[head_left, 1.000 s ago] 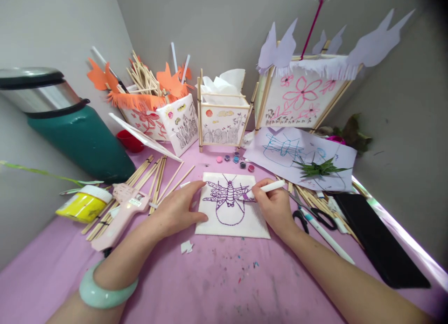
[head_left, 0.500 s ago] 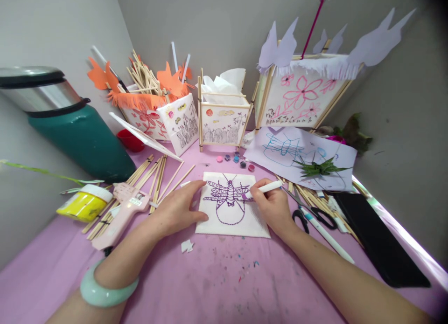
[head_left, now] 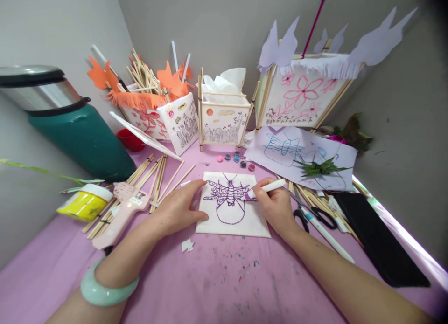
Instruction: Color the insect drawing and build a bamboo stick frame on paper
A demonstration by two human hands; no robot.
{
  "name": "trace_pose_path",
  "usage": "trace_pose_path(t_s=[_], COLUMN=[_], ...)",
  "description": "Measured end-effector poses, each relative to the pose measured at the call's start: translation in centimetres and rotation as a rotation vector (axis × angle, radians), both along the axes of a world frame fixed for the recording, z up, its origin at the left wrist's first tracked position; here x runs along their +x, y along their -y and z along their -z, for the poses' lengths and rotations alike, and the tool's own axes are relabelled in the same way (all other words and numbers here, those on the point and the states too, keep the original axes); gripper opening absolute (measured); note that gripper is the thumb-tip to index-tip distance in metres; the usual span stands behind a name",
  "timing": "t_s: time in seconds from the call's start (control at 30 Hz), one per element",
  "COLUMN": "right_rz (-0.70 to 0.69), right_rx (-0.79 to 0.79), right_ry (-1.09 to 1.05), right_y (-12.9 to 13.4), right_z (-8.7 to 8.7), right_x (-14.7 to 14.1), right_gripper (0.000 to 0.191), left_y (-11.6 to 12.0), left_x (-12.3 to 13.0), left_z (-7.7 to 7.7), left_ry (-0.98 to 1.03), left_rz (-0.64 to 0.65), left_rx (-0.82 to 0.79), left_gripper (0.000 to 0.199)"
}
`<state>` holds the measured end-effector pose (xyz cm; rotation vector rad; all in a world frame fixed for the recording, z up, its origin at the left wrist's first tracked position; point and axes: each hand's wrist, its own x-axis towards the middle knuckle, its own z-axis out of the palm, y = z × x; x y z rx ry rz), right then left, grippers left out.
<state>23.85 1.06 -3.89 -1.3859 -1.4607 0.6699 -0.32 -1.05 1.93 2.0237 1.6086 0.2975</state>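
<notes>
A green bangle [head_left: 109,286] circles the left wrist, over a purple table surface [head_left: 182,293]. Nearest the wearer, torn white scraps [head_left: 187,245] lie just off the near left corner of the square white panel [head_left: 230,214], the landmark here.

The panel lies flat, centred between two bare hands, with a winged insect drawn on it in purple. At its left edge, the left hand [head_left: 177,211] is partly open, thumb and fingers spread apart, fingertips at the edge, gripping nothing. At its right edge, the right hand [head_left: 275,205] is closed around a white marker [head_left: 273,186], its tip end down at the insect's right wing.

Left of the panel are a pale pink glue gun [head_left: 122,214], a yellow jar [head_left: 85,203] and thin wooden sticks [head_left: 142,174]. To its right are black-handled scissors [head_left: 324,217] and a long black object [head_left: 381,242].

Just beyond the panel sit small coloured pots [head_left: 236,159]; beyond and right, a lilac sheet [head_left: 271,161] with a blue insect drawing bears a leafy green sprig [head_left: 322,168]. Beyond and left leans a teal bottle [head_left: 80,135]. Farthest, behind the panel, stands a stick-framed box [head_left: 224,128] holding white paper.
</notes>
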Motion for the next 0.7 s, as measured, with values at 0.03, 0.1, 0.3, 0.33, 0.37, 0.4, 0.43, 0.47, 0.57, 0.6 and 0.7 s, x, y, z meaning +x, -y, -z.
trace_pose_path(t_s=[0.03,0.1,0.3,0.33,0.37,0.4,0.43,0.47,0.57,0.6,0.7], right_rz=[-0.001,-0.004,-0.033,-0.036,-0.036,-0.032,-0.025,-0.016,-0.002,-0.004,-0.019], right_rx=[0.001,-0.005,-0.035,-0.036,-0.034,-0.03,-0.023,-0.018,-0.014,-0.013,-0.008], right_ry=[0.003,0.007,0.004,0.005,0.007,0.01,0.015,0.019,0.01,0.0,-0.02], right_y=[0.0,0.0,0.06,0.06,0.05,0.04,0.02,-0.01,-0.06,-0.06,-0.01], right_z=[0.02,0.06,0.12,0.1,0.08,0.05,0.02,-0.01,-0.11,-0.13,-0.18], right_x=[0.0,-0.02,0.1,0.13,0.16,0.19,0.21,0.22,0.26,0.27,0.27], right_gripper=[0.016,0.016,0.016,0.015,0.015,0.015,0.015,0.015,0.015,0.015,0.015], left_y=[0.0,0.0,0.08,0.09,0.09,0.1,0.1,0.1,0.08,0.07,0.03], left_x=[0.01,0.0,-0.04,-0.03,-0.02,-0.01,0.01,0.02,0.04,0.03,0.02], left_z=[-0.02,-0.03,-0.06,-0.09,-0.12,-0.14,-0.15,-0.16,-0.13,-0.12,-0.1], left_ry=[-0.002,-0.003,0.008,0.003,-0.002,-0.005,-0.007,-0.006,0.0,0.001,-0.001], left_rz=[0.002,0.005,0.005,0.006,0.007,0.007,0.005,0.004,0.002,0.002,0.0], left_rx=[-0.003,-0.002,0.007,0.001,-0.003,-0.005,-0.005,-0.004,0.002,0.004,-0.003], left_gripper=[0.073,0.073,0.071,0.072,0.072,0.072,0.072,0.072,0.073,0.073,0.073])
